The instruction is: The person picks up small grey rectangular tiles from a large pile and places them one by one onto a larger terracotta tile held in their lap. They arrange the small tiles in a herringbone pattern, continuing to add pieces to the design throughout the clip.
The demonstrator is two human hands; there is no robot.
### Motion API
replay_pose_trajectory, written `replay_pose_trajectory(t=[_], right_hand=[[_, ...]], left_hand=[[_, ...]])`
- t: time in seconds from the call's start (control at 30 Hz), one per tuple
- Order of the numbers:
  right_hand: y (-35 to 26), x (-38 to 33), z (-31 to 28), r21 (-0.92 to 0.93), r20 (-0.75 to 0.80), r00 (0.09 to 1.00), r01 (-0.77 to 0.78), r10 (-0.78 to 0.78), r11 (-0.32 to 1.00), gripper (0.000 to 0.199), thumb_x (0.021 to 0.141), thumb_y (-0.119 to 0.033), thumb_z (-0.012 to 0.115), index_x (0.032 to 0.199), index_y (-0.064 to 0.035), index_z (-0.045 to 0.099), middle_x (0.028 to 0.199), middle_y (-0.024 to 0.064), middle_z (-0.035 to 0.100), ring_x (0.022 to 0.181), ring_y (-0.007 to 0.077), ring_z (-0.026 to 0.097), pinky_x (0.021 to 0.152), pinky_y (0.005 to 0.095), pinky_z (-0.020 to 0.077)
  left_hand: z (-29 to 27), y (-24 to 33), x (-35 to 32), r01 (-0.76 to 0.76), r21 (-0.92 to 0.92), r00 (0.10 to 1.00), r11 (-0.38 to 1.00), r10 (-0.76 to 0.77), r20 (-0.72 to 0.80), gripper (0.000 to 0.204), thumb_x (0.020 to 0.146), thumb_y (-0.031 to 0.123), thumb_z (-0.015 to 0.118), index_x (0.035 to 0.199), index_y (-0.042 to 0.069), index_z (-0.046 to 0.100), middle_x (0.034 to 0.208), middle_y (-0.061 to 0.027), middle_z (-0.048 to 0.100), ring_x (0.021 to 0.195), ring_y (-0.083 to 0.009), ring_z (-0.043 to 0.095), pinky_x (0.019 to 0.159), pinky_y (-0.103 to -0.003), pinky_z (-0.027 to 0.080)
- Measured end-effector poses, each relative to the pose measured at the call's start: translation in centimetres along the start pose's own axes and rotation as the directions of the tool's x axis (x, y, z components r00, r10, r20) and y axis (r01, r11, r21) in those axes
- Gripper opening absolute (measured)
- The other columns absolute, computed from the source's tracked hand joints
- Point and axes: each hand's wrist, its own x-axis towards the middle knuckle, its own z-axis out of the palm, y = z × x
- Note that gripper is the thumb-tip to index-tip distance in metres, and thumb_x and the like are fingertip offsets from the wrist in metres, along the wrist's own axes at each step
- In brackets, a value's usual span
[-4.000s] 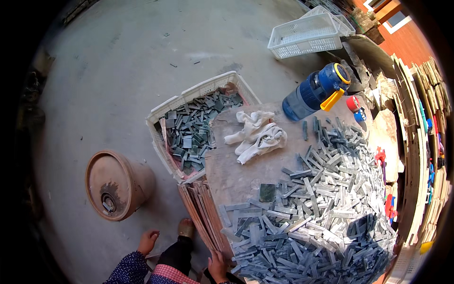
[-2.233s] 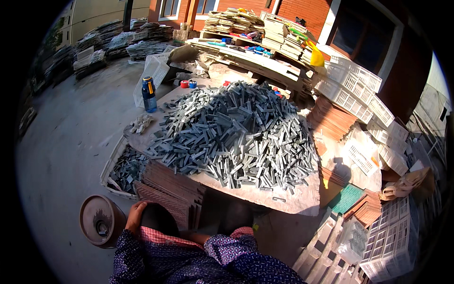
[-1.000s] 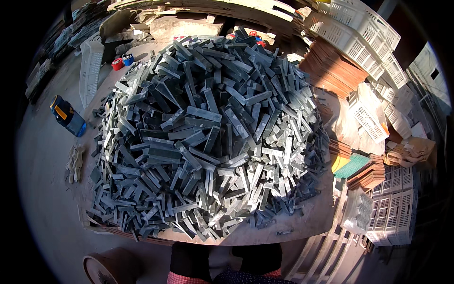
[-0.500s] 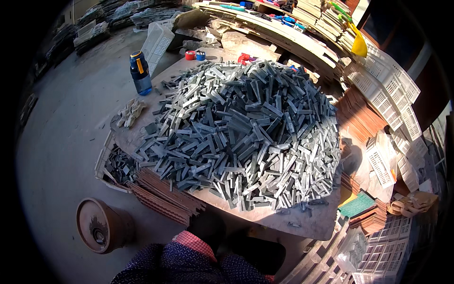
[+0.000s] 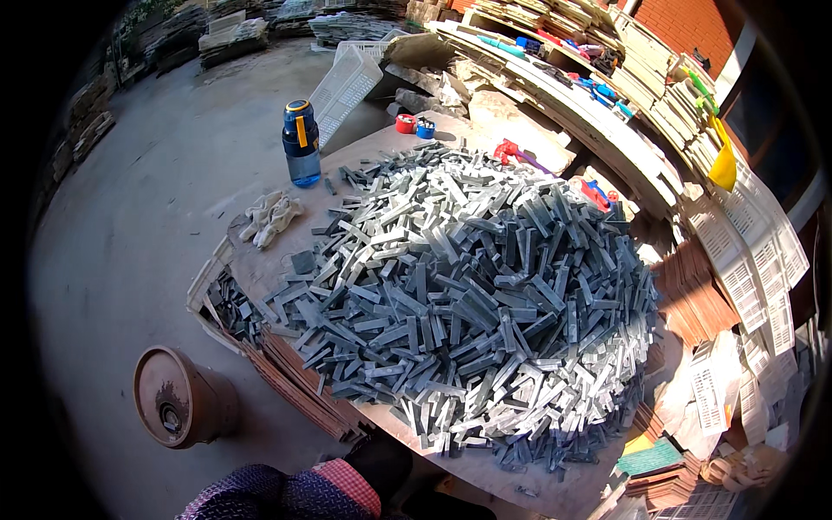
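Neither of my hands can be made out. At the lower edge shows dark patterned cloth [image 5: 251,492] of my clothing, with a pink checked band [image 5: 351,487] beside a black shape, too dark to name. Before me, a large heap of grey stone strips [image 5: 485,295] covers most of a table [image 5: 511,485]. Sunlight falls on its left and near parts, while shadow crosses the middle. Against the table's near left side lean reddish-brown ridged sheets [image 5: 299,390]. A white crate [image 5: 204,290] with small dark stone pieces stands beside them.
Pale gloves [image 5: 270,217] and a blue bottle [image 5: 301,143] sit on the table's left side. A red tub [image 5: 406,123] and a blue tub [image 5: 425,129] stand behind the heap. A brown bucket [image 5: 182,399] stands at left. White crates [image 5: 745,243] and brown sheets [image 5: 693,290] line the right.
The view has shifted and turned, so the heap, bottle and tubs appear farther right and lower. Less of my clothing shows at the lower edge. No thing on the table has visibly been moved.
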Motion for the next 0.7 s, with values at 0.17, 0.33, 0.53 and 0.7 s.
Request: replay_pose_trajectory(t=[0.17,0.33,0.53,0.7], right_hand=[[-1.3,-1.0,4.6,-0.05,-0.068,0.998,-0.021,0.018,0.999,0.033,0.09,-0.022,0.048,0.113,-0.0011,0.059,0.105,0.0234,0.06,0.099,0.0391,0.057,0.085,0.0429,0.0451],[-6.3,-3.1,12.7,-0.059,-0.105,0.995,-0.003,-0.003,0.998,0.032,0.09,-0.022,0.049,0.111,-0.0009,0.06,0.103,0.0242,0.061,0.097,0.0402,0.058,0.083,0.0436,0.0459],[-6.7,-7.9,17.7,-0.152,-0.211,0.977,-0.072,0.039,0.986,0.031,0.089,-0.021,0.05,0.11,-0.0005,0.06,0.101,0.0252,0.062,0.095,0.0415,0.059,0.082,0.0446,0.0468],[-10.5,-9.7,18.4,-0.087,-0.313,0.95,-0.034,0.005,0.996,0.032,0.088,-0.018,0.049,0.112,0.0004,0.058,0.101,0.0257,0.062,0.096,0.0442,0.058,0.084,0.0456,0.0462]], left_hand=[[1.6,-9.4,0.9,-0.002,0.034,0.996,0.999,-0.001,0.086,0.05,0.089,0.035,0.059,0.124,0.0,0.054,0.124,-0.0172,0.054,0.119,-0.0257,0.049,0.097,-0.039,0.041],[1.3,-27.4,1.0,-0.133,0.177,0.93,0.975,0.061,0.363,0.052,0.089,0.037,0.06,0.124,0.0,0.054,0.124,-0.0176,0.055,0.119,-0.0259,0.049,0.097,-0.039,0.042],[-18.6,-17.7,-4.9,-0.054,-0.568,0.957,0.821,-0.119,-0.263,0.054,0.088,0.036,0.061,0.119,-0.007,0.053,0.11,-0.0234,0.062,0.102,-0.0354,0.06,0.078,-0.044,0.05],[-23.8,-18.7,0.1,0.004,-0.833,0.915,0.553,-0.339,-0.22,0.074,0.084,0.041,0.067,0.135,-0.005,0.038,0.131,-0.024,0.049,0.117,-0.0376,0.052,0.094,-0.044,0.047]])
